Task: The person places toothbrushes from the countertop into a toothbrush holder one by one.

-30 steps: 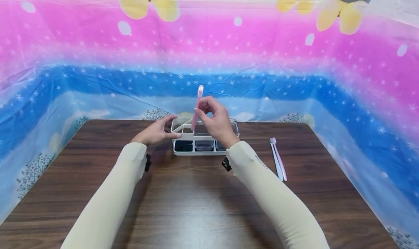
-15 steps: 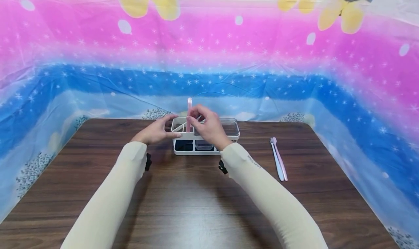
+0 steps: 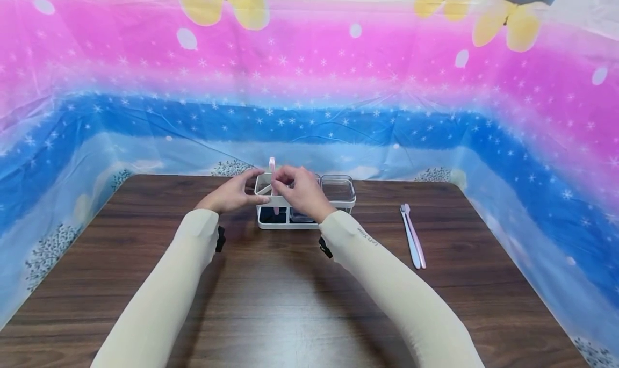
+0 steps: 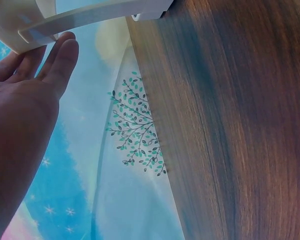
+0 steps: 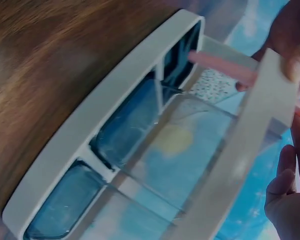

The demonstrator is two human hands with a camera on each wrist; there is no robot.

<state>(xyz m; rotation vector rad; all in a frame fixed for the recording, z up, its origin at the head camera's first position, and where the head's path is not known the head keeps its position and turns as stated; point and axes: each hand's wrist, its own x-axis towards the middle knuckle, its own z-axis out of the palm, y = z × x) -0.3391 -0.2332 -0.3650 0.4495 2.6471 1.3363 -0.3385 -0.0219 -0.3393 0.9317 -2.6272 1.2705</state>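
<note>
The pink brush (image 3: 273, 165) has slid lower into the rack (image 3: 275, 226) near the frame's middle, your right hand (image 3: 303, 192) pinching it upright, your left hand (image 3: 231, 194) gripping the rack's left end.

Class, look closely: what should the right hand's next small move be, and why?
Probably ease the pink toothbrush gently down until it rests on the bottom of the white holder. The right hand pinches it nearly upright, its handle passes through the holder's upper frame, and the left hand grips the holder's end. Whether the handle touches bottom is unclear.
</note>
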